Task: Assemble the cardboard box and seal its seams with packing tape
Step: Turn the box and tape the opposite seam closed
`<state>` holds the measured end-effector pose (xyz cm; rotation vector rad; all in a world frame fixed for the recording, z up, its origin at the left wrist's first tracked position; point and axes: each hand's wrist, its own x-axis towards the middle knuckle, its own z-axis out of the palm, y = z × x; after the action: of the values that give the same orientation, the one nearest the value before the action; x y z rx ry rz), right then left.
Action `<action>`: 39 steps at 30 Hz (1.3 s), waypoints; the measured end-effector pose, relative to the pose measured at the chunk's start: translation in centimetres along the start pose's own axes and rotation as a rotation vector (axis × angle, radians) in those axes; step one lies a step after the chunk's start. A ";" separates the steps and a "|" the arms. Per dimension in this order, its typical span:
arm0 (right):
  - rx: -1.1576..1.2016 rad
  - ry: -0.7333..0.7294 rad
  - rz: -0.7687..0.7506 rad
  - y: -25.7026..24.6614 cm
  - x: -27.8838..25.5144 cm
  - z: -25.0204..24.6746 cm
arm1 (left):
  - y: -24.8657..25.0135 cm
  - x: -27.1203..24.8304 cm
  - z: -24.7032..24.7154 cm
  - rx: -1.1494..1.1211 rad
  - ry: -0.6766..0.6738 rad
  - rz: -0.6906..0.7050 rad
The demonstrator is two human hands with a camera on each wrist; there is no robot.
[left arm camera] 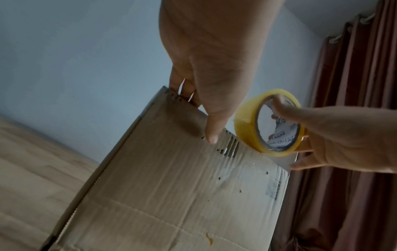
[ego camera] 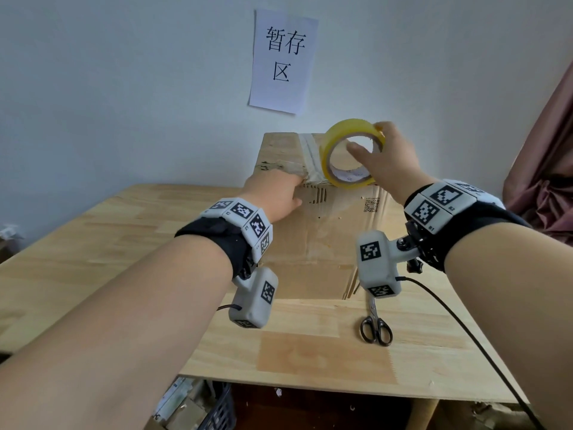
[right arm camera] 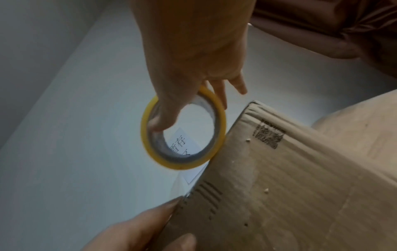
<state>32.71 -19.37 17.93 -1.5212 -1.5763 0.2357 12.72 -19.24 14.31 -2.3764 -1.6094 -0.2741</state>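
Observation:
A brown cardboard box (ego camera: 325, 237) (left arm camera: 171, 195) (right arm camera: 290, 186) stands upright on the wooden table (ego camera: 124, 243). Clear tape strips (ego camera: 310, 156) cross its top. My left hand (ego camera: 288, 190) (left arm camera: 197, 115) (right arm camera: 171, 222) pinches the box's top front edge, fingers on top and thumb on the front face. My right hand (ego camera: 369, 138) (left arm camera: 343, 135) (right arm camera: 189, 51) grips a yellow packing tape roll (ego camera: 328, 150) (left arm camera: 247, 129) (right arm camera: 178, 165), thumb inside the core and fingers round the outside. The roll touches the same edge just right of my left hand.
Black-handled scissors (ego camera: 375, 330) lie on the table in front of the box's right corner. A paper sign (ego camera: 283, 60) hangs on the wall behind. A curtain (ego camera: 552, 181) hangs at the right. A black cable (ego camera: 465, 336) crosses the table's right side. A dark basket (ego camera: 220, 411) sits below.

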 end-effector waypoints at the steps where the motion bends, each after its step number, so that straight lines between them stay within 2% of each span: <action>1: -0.004 0.003 0.032 0.5 0.1 0.0 | 0.0 0.1 0.1 -0.025 -0.003 -0.012; 4: 0.059 -0.003 0.119 1.6 0.3 0.3 | 0.2 0.1 0.8 -0.089 0.016 0.000; 7: 0.075 -0.049 0.143 1.0 0.6 0.6 | -0.7 0.0 0.8 -0.088 0.046 0.009; 11: -0.032 -0.112 0.080 -0.2 0.3 1.6 | -2.9 -0.1 0.7 -0.042 0.008 -0.037; 17: -0.222 -0.019 0.001 -1.0 -0.4 1.9 | -3.2 -0.3 0.7 -0.036 -0.047 -0.018; 19: -0.242 0.032 -0.077 -1.3 -0.5 1.7 | -2.9 -0.2 0.9 -0.057 -0.041 0.001; 21: -0.333 0.071 -0.253 -1.9 -1.0 1.8 | -2.7 -0.2 1.0 -0.065 -0.009 0.018; 24: -0.492 0.017 -0.404 -2.8 -1.7 2.0 | -2.5 -0.4 1.2 -0.043 0.000 0.001; 26: -0.437 0.009 -0.373 -2.9 -1.6 1.9 | -2.5 -0.5 1.3 -0.058 0.003 -0.009; 32: -0.054 -0.113 -0.141 -4.1 -1.1 1.9 | -2.3 -0.6 1.4 -0.052 -0.014 -0.029; 39: -0.049 0.087 0.017 -5.6 -1.0 4.2 | -2.5 -0.9 1.7 -0.093 0.020 -0.027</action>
<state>25.70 -19.63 18.86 -1.5621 -1.5107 0.1396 10.11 -18.68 12.72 -2.4137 -1.6546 -0.3853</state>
